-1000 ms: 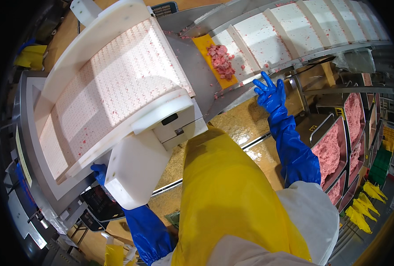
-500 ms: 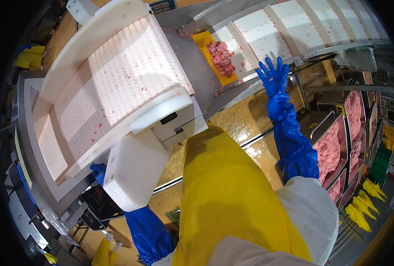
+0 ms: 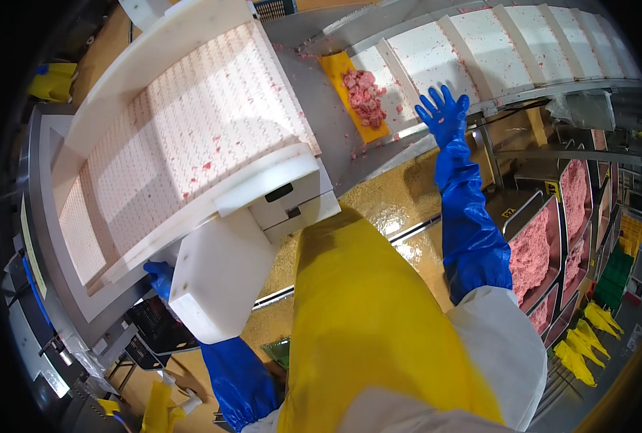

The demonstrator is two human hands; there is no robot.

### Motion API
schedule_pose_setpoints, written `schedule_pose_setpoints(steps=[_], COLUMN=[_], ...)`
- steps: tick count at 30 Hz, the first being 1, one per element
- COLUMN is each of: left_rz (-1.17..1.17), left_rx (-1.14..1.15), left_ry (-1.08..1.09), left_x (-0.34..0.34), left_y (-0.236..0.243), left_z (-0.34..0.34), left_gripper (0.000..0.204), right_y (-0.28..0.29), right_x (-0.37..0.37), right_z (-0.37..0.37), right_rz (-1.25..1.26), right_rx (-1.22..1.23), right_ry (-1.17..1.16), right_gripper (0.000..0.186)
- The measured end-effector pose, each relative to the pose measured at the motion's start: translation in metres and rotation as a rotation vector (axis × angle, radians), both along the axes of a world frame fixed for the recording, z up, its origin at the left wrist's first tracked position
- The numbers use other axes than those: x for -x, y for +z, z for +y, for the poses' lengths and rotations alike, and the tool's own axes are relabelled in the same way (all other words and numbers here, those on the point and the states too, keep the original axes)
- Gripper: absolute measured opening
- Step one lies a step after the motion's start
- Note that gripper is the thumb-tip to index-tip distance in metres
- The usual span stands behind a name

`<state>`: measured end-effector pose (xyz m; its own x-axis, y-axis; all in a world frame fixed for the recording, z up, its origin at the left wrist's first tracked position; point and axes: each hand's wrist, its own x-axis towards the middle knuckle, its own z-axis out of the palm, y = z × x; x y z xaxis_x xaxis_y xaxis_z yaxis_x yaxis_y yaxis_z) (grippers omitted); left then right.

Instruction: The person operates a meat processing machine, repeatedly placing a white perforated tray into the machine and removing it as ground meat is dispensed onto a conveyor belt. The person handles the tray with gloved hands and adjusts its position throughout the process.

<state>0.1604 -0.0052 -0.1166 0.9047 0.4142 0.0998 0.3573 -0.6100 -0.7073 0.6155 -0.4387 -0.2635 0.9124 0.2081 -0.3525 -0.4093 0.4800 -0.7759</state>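
- The left hand point(image 3: 160, 276) is mostly hidden behind a white plastic block point(image 3: 220, 278) at the lower end of the near conveyor belt point(image 3: 191, 137); only a patch of blue glove is seen, so the width of its grip cannot be told.
- The right hand point(image 3: 442, 114) is seen in full, gloved in blue, with the fingers spread wide and nothing held; it is raised just beside the lower edge of the far conveyor belt point(image 3: 494, 50), and contact with that edge cannot be made out.
- A heap of pink minced meat point(image 3: 364, 97) is seen on a yellow tray point(image 3: 353, 97) between the 2 belts, near the right hand but apart from it; the tray's upper end is partly lost under the steel frame.
- Much of the lower middle is covered by a yellow apron point(image 3: 371, 325) and a white sleeve point(image 3: 501, 361), so the floor directly below is hidden.
- The near belt is white, dotted with pink scraps, and is cut off at the left rim by the dark fisheye border.
- A wet yellowish floor point(image 3: 400, 195) is seen between the belts and the apron.
- At the right edge, bins of minced meat point(image 3: 534, 252) are ranged in a row, with yellow gloves point(image 3: 588, 339) hung beyond them; their far ends are bent and blurred.
- Open room is left around the right forearm, between the far belt's edge and the bins.
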Motion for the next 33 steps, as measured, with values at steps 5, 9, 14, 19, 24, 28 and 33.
schedule_pose_setpoints(steps=[5, 9, 14, 19, 24, 28, 33], left_rz=[-0.377, -0.405, -0.52, -0.575, -0.619, -0.654, -0.715], left_rx=[0.418, 0.532, 0.681, 0.709, 0.732, 0.74, 0.734], left_ry=[0.147, -0.004, 0.07, 0.133, 0.176, 0.228, 0.308], left_x=[-0.023, -0.059, -0.063, -0.057, -0.052, -0.048, -0.039], left_y=[0.014, 0.053, 0.048, 0.041, 0.035, 0.03, 0.022], left_z=[-0.023, -0.038, -0.029, -0.023, -0.016, -0.011, -0.006], left_gripper=[0.053, 0.048, 0.047, 0.047, 0.048, 0.049, 0.052], right_y=[0.016, -0.003, -0.057, -0.083, -0.117, -0.126, -0.108], right_x=[0.013, 0.005, -0.005, -0.003, -0.004, 0.0, 0.036], right_z=[-0.001, 0.003, -0.016, -0.005, -0.013, -0.025, -0.059], right_rz=[0.074, -0.091, -0.778, -1.213, -1.164, -1.091, -1.029], right_rx=[-0.431, 0.072, 1.258, 1.706, 1.863, 1.903, 1.901], right_ry=[0.019, -0.135, -0.14, -0.001, 0.118, 0.136, 0.118], right_gripper=[0.096, 0.079, 0.06, 0.062, 0.061, 0.063, 0.065])
